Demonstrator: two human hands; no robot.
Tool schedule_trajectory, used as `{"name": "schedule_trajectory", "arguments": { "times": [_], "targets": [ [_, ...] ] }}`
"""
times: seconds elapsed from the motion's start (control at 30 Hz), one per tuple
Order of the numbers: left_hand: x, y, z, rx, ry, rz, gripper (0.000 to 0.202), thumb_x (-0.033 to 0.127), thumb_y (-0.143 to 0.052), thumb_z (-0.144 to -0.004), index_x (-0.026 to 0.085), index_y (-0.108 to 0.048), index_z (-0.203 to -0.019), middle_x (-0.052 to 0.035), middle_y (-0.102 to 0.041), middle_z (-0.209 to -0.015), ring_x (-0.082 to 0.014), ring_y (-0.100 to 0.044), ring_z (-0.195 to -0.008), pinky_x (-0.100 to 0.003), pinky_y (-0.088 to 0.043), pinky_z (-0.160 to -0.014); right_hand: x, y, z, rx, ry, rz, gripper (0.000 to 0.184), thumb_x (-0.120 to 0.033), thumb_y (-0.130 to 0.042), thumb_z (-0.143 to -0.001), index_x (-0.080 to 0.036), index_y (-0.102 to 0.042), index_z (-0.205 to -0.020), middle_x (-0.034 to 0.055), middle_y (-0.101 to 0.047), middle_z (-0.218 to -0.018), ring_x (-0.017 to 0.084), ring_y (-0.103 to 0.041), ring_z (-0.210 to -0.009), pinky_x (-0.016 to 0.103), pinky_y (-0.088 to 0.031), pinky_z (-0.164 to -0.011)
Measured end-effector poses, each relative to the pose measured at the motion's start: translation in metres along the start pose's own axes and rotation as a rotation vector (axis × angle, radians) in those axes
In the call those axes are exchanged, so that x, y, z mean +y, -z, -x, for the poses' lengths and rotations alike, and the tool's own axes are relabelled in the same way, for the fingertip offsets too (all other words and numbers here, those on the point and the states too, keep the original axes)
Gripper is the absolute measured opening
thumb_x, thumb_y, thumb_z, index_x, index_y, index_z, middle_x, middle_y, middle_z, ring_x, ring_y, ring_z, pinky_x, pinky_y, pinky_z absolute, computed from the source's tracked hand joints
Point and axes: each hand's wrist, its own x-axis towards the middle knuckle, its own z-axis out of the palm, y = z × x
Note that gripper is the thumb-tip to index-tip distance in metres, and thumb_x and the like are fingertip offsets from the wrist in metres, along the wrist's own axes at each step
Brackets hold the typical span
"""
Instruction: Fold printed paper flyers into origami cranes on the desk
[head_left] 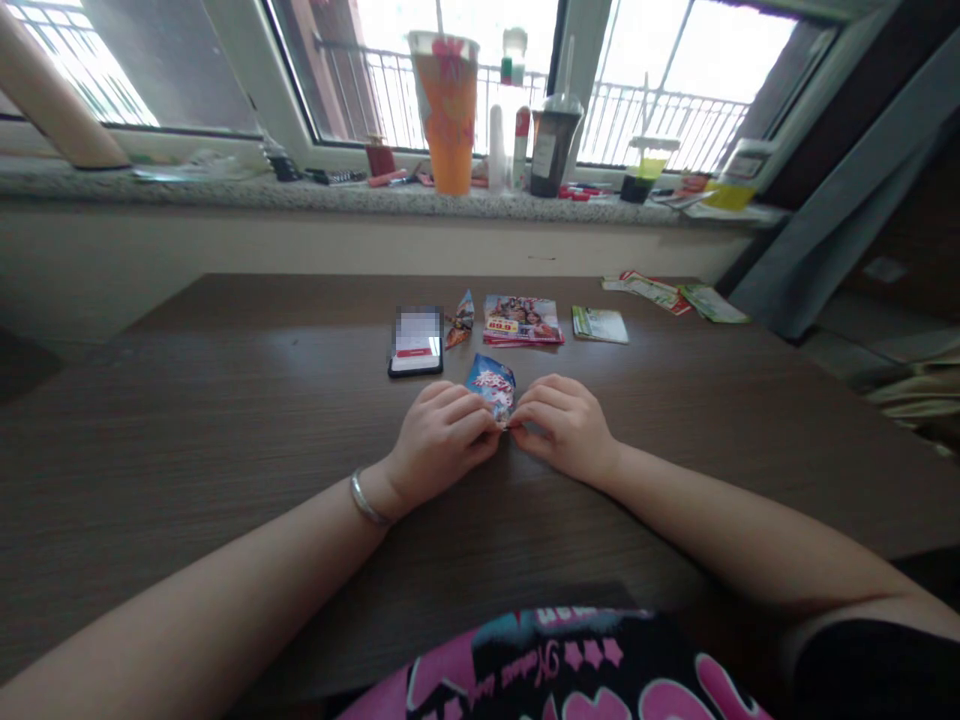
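A small piece of blue printed paper (pixel 491 383) with red and white patterns lies between my hands, its near end pinched by the fingertips. My left hand (pixel 448 432), with a silver bangle at the wrist, is closed on its left edge. From the other side, my right hand (pixel 564 425) pinches the near right corner. The fingers cover the paper's lower part, so its folds there are hidden. Just beyond it stands a folded paper piece (pixel 460 320) in orange and blue. A stack of colourful printed leaflets (pixel 523 320) is to the right of that.
A phone (pixel 417 342) lies left of the folded piece. Right of the stack are a small green-and-white card pile (pixel 599 325) and scattered leaflets (pixel 660 292). The windowsill holds a tall orange drink cup (pixel 448 115), a dark cup (pixel 553 148) and other items.
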Motion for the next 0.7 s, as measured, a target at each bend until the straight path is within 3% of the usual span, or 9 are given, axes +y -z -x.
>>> {"name": "schedule_trajectory", "arguments": {
  "times": [0.17,0.7],
  "targets": [
    [0.0011,0.0023,-0.0002,-0.039,0.009,-0.036,0.006,0.023,-0.061,-0.087,0.022,-0.063,-0.082,0.0007,-0.068,-0.081,-0.0158,-0.057,-0.076,-0.033,-0.041,-0.076,0.0010,-0.0002,0.0013,0.004,0.002,-0.027,0.009,-0.025,-0.061,-0.086,-0.023,-0.067,-0.080,0.0011,-0.070,-0.082,0.017,-0.059,-0.082,0.032,-0.046,-0.076],
    [0.0010,0.0007,-0.0009,0.013,-0.016,0.026,0.011,0.022,-0.062,-0.085,0.020,-0.061,-0.074,0.0013,-0.068,-0.077,-0.0135,-0.057,-0.070,-0.031,-0.041,-0.072,0.0034,-0.0030,0.0013,-0.009,-0.031,0.011,0.010,-0.020,-0.060,-0.084,-0.022,-0.067,-0.077,0.0010,-0.070,-0.082,0.017,-0.058,-0.081,0.033,-0.046,-0.076]
  ]
}}
